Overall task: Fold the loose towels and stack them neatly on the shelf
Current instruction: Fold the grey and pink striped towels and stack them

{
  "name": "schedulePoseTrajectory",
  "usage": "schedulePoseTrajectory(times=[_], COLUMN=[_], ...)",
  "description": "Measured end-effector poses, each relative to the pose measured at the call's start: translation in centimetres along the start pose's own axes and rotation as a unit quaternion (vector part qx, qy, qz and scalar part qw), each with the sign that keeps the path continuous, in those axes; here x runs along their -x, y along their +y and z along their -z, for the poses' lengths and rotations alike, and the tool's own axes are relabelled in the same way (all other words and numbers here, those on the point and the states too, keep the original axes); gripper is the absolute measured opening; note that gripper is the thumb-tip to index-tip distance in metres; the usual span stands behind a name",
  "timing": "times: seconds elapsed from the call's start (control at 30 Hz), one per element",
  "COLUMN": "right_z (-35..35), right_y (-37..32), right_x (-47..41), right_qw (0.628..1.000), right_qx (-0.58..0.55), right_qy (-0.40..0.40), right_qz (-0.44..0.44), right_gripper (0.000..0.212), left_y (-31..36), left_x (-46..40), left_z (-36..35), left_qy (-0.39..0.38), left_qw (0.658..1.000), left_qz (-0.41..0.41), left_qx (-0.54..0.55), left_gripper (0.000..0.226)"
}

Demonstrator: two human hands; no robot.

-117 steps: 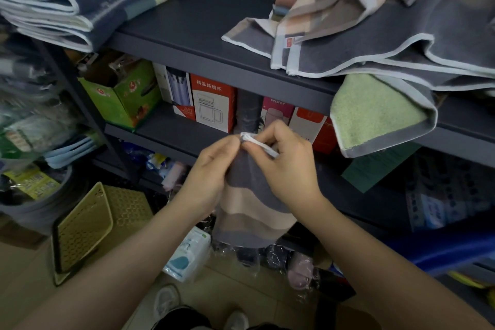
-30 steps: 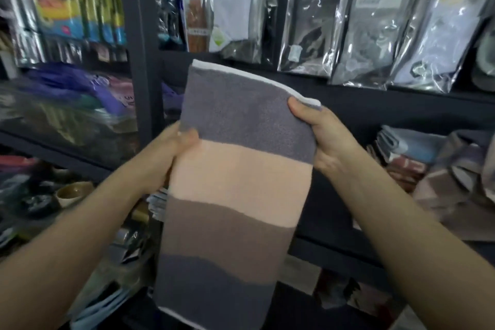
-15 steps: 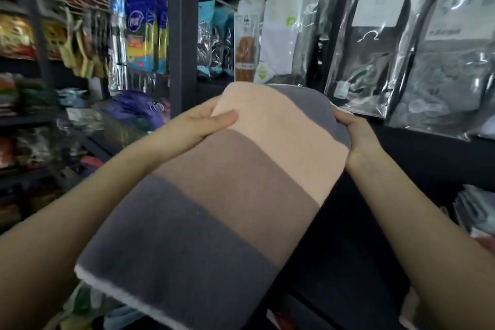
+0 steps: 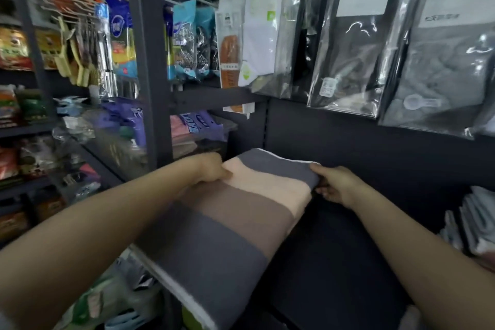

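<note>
Now both hands — left hand (image 4: 211, 169), right hand (image 4: 334, 185) — pinch the far corners of the folded striped towel (image 4: 230, 225) at frame centre, over the dark shelf (image 4: 334, 249); better lower it flat — edges square.

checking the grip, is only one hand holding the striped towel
No, both the left hand and the right hand grip the far end of the striped towel.

Towel (image 4: 227, 225) on shelf (image 4: 334, 249) btwn both hands (stack (image 4: 474, 222) right).
</note>
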State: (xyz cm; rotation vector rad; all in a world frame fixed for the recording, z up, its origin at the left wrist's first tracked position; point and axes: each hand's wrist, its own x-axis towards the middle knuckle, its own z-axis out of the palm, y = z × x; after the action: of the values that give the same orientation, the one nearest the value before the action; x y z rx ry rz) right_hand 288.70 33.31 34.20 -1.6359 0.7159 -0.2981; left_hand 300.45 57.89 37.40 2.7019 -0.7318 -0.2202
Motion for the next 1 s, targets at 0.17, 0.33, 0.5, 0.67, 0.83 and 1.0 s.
schedulePoseTrajectory(times=[0.17,0.33,0.5,0.67,0.83,1.0], right_z=[-0.1,0.2,0.6,1.0,-0.9,-2.3], right_y=[-1.1,-1.5,1.0,1.1,1.2,1.4], right_x=[-1.2,-2.6,-3.0,-2.5,-1.0,-0.8], right_qw=[0.991,0.976,0.991,0.987,0.985,0.987], right_qx=[-0.123,-0.206,-0.127,-0.154,-0.151,-0.126], right_qy=[-0.007,0.054,0.052,0.026,-0.058,0.067], right_qz=[0.051,0.051,0.003,0.042,0.052,0.078], right_gripper=[0.01,0.01,0.034,0.024,0.013,0.035], left_y=[1.1,1.6,1.9,2.6,2.0,0.3], left_x=[-1.5,-3.1,-3.3,0.8,5.5,8.3], left_z=[0.8,2.2,-1.4,-2.5,-3.6,-3.9], left_qy=[0.095,0.183,0.071,0.11,-0.071,-0.052], left_qw=[0.992,0.969,0.993,0.947,0.95,0.952], left_qz=[-0.052,-0.113,-0.089,-0.286,-0.3,-0.278], left_qx=[0.069,0.119,-0.041,-0.091,-0.053,-0.113], left_gripper=[0.028,0.031,0.062,0.051,0.062,0.088])
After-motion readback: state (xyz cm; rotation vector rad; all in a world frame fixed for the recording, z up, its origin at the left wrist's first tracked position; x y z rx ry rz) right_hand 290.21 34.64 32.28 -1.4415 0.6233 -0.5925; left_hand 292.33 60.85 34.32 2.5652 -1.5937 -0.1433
